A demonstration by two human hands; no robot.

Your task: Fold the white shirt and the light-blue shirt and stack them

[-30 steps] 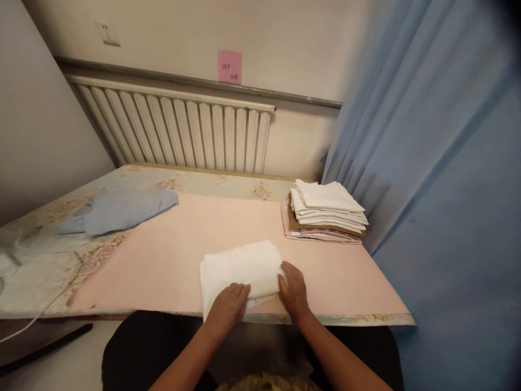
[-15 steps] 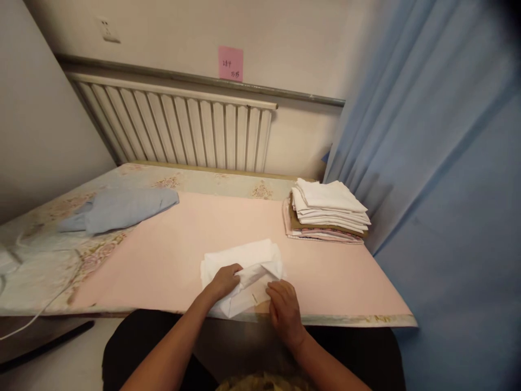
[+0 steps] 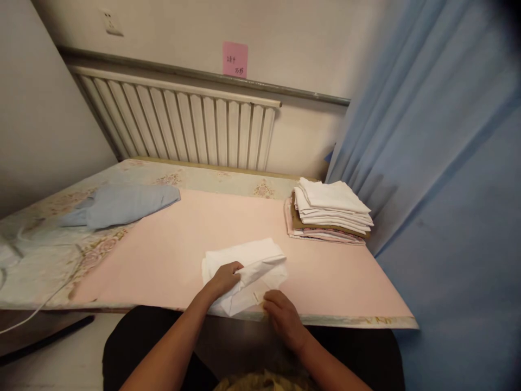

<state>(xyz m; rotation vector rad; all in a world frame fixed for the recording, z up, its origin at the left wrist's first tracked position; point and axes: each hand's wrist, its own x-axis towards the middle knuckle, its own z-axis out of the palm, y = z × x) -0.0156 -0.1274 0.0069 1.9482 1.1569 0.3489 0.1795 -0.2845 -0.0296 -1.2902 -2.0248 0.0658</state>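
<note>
A white cloth [image 3: 248, 254], partly folded, lies near the front edge of the pink sheet. My left hand [image 3: 224, 279] is closed on a raised fold in its middle, thumb and fingers pinching the fabric. At the cloth's lower right edge, my right hand [image 3: 285, 320] has its fingers curled together around the thin border, close to a small dark mark on the fabric. The cloth's layers open toward the right between both hands. My right fingertips are partly hidden.
A stack of folded cloths [image 3: 331, 212] stands at the right, beside a blue curtain [image 3: 431, 179]. On the left lies a light blue garment [image 3: 126, 206]. A pink sheet [image 3: 195, 222] covers the floral tablecloth [image 3: 236, 183]. A white cable [image 3: 44, 307] hangs off the left front; a radiator [image 3: 195, 130] is behind.
My right hand has moved slightly down and left, its fingers now closed at the cloth's edge. The upper fold has spread to the right. My left hand keeps its hold.
</note>
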